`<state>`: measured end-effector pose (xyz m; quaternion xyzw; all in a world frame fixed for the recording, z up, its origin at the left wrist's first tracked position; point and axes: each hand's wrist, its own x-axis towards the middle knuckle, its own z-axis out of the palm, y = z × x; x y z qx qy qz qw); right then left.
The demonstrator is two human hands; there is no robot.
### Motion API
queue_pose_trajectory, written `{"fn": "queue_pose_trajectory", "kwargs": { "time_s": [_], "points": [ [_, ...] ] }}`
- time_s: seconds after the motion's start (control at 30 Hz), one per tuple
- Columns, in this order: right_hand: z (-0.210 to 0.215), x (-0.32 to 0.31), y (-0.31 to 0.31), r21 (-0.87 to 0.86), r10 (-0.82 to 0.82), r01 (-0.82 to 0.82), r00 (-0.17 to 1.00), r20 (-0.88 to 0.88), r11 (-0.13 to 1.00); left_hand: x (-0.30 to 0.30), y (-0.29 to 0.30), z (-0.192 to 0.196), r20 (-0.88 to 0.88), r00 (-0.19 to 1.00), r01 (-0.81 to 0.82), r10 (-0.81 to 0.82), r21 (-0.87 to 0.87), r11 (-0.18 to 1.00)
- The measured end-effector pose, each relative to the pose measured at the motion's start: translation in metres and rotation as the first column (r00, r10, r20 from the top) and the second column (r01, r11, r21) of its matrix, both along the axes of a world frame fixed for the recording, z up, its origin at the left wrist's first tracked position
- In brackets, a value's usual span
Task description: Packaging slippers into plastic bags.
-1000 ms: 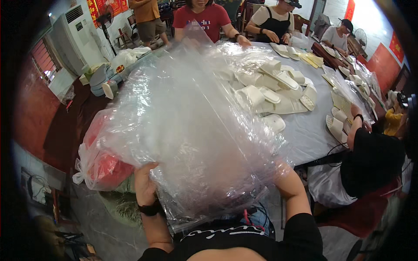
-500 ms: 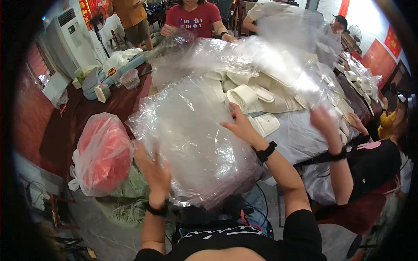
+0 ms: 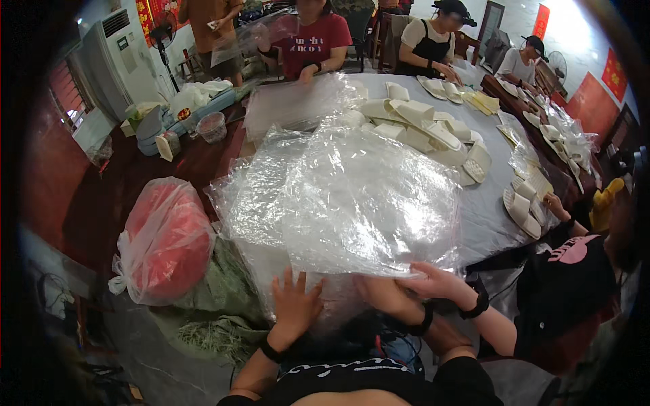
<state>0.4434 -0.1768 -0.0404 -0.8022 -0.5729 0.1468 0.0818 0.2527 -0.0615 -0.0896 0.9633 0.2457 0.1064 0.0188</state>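
A stack of clear plastic bags (image 3: 250, 203) lies in front of me at the table's near edge. Across its right part spreads another clear plastic sheet (image 3: 369, 203), shiny and wrinkled. My left hand (image 3: 296, 301) rests on the stack's near edge with its fingers spread. By the sheet's near edge is my right hand (image 3: 389, 299); its fingers are blurred and partly behind the plastic. Touching that edge, just right of my right hand, is a co-worker's hand (image 3: 439, 281). White slippers (image 3: 420, 122) lie in a heap beyond the sheet.
A tied bag with red contents (image 3: 166, 237) sits at left on a green sack (image 3: 223, 298). Farther off are a plastic tub (image 3: 206, 127) and a flatter plastic pile (image 3: 294, 111). Co-workers stand or sit around the table, with more slippers (image 3: 523, 206) at right.
The plastic over the slippers has come away, baring the heap. A sheet now lies across the stack. My hands have drawn nearer to me, and the co-worker's hand has come beside my right one.
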Motion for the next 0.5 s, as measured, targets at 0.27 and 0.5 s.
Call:
{"fn": "queue_pose_trajectory", "kwargs": {
  "time_s": [0.27, 0.5],
  "points": [
    [-0.037, -0.007, -0.014, 0.781, -0.573, 0.141, 0.759, 0.309, 0.608, 0.002, -0.006, 0.002, 0.030, 0.999, -0.016, 0.016, -0.009, 1.000],
    [-0.032, 0.107, 0.000, 0.410, 0.029, -0.323, 0.814, 0.580, 0.853, 0.008, -0.005, 0.006, 0.002, 0.999, -0.047, 0.048, -0.078, 0.996]
  ]
}}
